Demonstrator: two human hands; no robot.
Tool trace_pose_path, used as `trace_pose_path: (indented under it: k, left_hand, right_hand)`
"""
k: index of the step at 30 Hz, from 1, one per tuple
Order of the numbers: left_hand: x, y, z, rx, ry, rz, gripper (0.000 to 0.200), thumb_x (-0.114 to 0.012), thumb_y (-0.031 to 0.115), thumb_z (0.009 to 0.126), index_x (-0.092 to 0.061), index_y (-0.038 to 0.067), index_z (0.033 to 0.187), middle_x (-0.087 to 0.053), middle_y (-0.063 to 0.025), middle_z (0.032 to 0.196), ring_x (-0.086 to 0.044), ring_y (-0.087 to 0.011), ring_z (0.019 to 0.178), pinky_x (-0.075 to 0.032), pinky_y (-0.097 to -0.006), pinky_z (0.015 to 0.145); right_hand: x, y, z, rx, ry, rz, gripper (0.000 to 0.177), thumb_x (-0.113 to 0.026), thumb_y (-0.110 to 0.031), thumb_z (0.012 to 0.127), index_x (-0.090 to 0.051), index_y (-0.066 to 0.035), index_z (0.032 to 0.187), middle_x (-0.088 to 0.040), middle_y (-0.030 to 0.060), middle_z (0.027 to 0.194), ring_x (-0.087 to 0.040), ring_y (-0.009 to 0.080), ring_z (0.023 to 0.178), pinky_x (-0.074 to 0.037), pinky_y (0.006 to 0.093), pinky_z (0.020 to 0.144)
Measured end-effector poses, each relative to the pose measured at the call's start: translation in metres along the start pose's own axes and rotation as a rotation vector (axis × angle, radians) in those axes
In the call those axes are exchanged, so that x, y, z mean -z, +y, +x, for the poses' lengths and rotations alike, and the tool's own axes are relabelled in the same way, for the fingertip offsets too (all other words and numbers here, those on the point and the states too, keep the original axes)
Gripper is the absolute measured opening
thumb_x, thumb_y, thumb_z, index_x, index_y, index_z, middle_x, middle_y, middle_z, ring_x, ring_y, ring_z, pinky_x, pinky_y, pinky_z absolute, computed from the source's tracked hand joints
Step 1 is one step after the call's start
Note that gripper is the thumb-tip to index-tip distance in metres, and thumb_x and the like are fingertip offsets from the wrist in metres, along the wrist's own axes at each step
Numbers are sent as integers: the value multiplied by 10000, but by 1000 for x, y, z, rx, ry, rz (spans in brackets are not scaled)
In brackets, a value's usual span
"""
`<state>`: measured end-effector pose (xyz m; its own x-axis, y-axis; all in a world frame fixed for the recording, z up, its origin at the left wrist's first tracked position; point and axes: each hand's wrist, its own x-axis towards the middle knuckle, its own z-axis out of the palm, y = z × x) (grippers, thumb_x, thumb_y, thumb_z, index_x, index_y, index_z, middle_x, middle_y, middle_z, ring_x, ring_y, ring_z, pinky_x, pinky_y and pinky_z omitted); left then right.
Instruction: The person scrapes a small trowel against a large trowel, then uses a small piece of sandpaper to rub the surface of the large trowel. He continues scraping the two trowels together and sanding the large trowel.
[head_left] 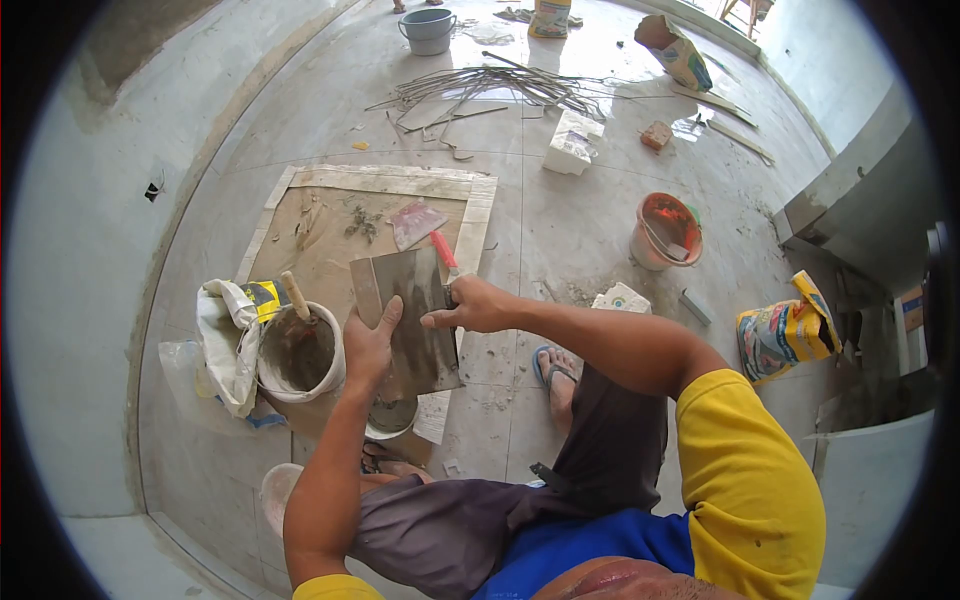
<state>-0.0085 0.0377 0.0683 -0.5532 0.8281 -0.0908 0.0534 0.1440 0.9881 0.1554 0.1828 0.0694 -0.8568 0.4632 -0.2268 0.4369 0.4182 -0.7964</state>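
Slightly aslant, grey plate [418, 350], long axis near-to-far

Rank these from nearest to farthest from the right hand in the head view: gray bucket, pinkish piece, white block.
From the right hand:
1. Pinkish piece: just ahead, slightly left, on the board.
2. White block: farther ahead, to the right.
3. Gray bucket: farthest, near the top, beyond the rods.
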Motion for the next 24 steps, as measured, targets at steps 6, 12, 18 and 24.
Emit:
trace_pose_path:
  k: [6,12,18,24]
  left_hand:
    - [0,2,-1,6,2,8,439,-727,290,919,-600,-52,1165,-692,-110,1055,-641,-172,939,-503,-316,846]
    - [0,-1,0,5,-5,-9,449,-729,295,917,-597,-51,1171,-690,-114,1063,-640,-174,949,-502,-319,853]
    - [0,0,0,9,2,2,459,-729,298,916,-591,-54,1177,-691,-115,1066,-642,-176,952,-502,-318,855]
    - [0,2,0,19,8,38,450,-728,288,918,-591,-52,1178,-692,-113,1065,-645,-175,943,-503,-315,849]
  right_hand:
    - [-1,3,2,4,0,-14,744,-741,-614,778,-621,113,673,-557,195,576,-575,282,565,-444,454,563]
    - [-1,2,2,5,2,0,750,-744,-616,773,-621,117,673,-563,191,575,-580,281,565,-446,454,560]
    - [-1,1,1,4,4,-8,741,-741,-612,779,-628,114,683,-570,194,583,-588,284,574,-451,448,568]
    - [-1,0,0,16,9,2,730,-739,-606,784,-632,111,696,-574,204,589,-591,291,578,-454,453,576]
